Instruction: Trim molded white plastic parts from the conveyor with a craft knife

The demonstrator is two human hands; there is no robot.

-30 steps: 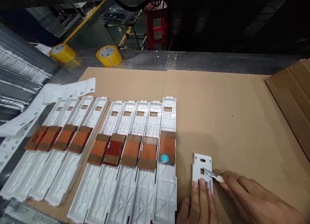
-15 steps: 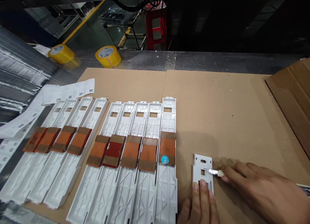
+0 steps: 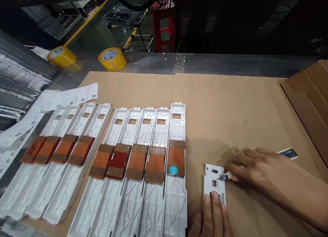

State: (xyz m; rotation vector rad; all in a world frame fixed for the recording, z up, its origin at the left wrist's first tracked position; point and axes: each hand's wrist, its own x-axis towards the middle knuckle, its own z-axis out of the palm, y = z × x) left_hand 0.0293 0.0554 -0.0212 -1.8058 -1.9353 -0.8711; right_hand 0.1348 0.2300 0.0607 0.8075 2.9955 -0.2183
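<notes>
A small white plastic plate with cut-out holes lies on the cardboard sheet near the front edge. My left hand lies flat on its near end, fingers stretched out and pressing it down. My right hand is closed around a small knife with a white handle. The blade tip rests on the plate's right side near a hole. The knife's far end sticks out behind my hand.
Several long white plastic trays lie side by side at left, each with an orange-brown taped band. Printed label strips and two yellow tape rolls lie beyond them. A cardboard box flap rises at right.
My right hand has swung up and away to the right, carrying the blade from the middle of the plate to its upper right edge. My left hand stays pressed on the plate.
</notes>
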